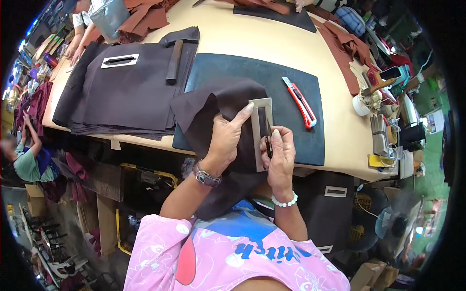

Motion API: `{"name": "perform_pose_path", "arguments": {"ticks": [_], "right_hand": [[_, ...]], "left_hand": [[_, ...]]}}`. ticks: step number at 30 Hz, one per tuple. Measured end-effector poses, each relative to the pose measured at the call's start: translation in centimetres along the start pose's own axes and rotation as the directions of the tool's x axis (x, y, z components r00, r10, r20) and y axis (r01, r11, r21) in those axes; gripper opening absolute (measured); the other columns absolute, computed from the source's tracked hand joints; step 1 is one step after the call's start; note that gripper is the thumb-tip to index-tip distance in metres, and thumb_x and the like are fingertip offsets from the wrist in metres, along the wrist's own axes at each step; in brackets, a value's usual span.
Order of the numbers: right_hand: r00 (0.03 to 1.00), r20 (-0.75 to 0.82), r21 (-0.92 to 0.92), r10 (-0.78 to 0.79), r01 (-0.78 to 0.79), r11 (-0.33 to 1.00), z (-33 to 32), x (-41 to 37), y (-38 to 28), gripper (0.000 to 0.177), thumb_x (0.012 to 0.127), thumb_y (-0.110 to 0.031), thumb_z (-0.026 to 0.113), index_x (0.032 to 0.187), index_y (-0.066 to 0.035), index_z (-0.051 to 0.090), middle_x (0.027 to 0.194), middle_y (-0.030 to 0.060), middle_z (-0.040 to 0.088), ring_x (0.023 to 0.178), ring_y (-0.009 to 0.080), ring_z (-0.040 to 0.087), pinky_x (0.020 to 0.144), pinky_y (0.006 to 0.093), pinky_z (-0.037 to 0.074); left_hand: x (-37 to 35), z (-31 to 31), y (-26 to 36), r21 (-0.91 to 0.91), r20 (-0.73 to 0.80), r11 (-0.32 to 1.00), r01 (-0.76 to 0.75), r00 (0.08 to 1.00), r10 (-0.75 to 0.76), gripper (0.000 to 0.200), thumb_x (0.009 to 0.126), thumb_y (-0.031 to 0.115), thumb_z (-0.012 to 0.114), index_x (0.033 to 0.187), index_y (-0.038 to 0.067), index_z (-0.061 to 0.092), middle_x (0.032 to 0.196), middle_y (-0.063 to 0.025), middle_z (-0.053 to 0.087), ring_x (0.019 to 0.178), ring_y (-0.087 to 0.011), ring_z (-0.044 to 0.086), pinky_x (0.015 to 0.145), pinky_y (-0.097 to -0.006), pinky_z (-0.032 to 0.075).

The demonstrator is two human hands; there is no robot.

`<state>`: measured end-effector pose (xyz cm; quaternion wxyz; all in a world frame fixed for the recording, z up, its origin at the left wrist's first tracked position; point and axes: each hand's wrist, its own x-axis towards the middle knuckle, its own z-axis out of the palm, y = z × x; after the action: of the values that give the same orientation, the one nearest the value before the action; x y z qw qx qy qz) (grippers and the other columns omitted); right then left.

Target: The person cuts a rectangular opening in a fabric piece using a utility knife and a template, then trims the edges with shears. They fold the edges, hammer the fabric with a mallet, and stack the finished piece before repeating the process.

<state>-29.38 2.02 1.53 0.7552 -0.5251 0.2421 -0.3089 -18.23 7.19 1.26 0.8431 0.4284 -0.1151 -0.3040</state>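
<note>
My left hand grips dark brown leather together with the upper left side of a pale rectangular frame, thumb on the frame. The frame has a long narrow slot and lies against the leather. At its lower right side, my right hand is closed in a pinch on a small dark object, too hidden to name. A red and white utility knife rests on the dark cutting mat, right of the leather.
Stacked dark leather at left bears another pale frame and a hammer-like tool. Reddish-brown leather lies far right. Co-workers' hands show at upper left. A white cup stands near the right edge.
</note>
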Motion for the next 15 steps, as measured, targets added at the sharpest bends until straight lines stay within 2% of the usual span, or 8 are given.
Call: {"name": "perform_pose_path", "arguments": {"ticks": [5, 10, 15], "right_hand": [[0.999, -0.031, -0.041, 0.043, -0.044, 0.998, -0.7, -0.2, 0.6, 0.018, 0.096, -0.023, 0.047, 0.101, -0.006, 0.042, 0.068, -0.0004, 0.051, 0.048, -0.0006, 0.035, 0.04, 0.0146, 0.026], [0.996, -0.023, -0.08, 0.091, -0.092, 0.992, -1.0, -0.6, 0.5, 0.017, 0.095, -0.021, 0.048, 0.1, -0.006, 0.042, 0.067, -0.0002, 0.051, 0.048, -0.0007, 0.035, 0.04, 0.0149, 0.026], [0.999, -0.024, -0.048, 0.043, -0.044, 0.998, -0.9, -0.3, 0.7, 0.017, 0.095, -0.02, 0.05, 0.1, -0.006, 0.042, 0.067, 0.0001, 0.052, 0.047, -0.0008, 0.035, 0.039, 0.015, 0.026]], "left_hand": [[-0.6, -0.4, -0.3, -0.05, -0.011, 0.999, -0.014, 1.0, 0.014, 0.019, 0.084, 0.012, 0.065, 0.101, 0.003, 0.062, 0.097, -0.0013, 0.064, 0.086, -0.0086, 0.059, 0.078, -0.0253, 0.046], [-1.1, -0.1, -0.3, -0.011, 0.003, 1.0, -0.027, 1.0, 0.027, 0.017, 0.085, 0.014, 0.065, 0.097, 0.003, 0.063, 0.092, -0.002, 0.065, 0.08, -0.0089, 0.059, 0.073, -0.0244, 0.048], [-1.7, -0.3, -0.3, 0.06, 0.02, 0.998, -0.032, 0.999, 0.031, 0.017, 0.085, 0.015, 0.065, 0.095, 0.001, 0.063, 0.09, -0.0027, 0.064, 0.076, -0.008, 0.058, 0.068, -0.0238, 0.048]]}}
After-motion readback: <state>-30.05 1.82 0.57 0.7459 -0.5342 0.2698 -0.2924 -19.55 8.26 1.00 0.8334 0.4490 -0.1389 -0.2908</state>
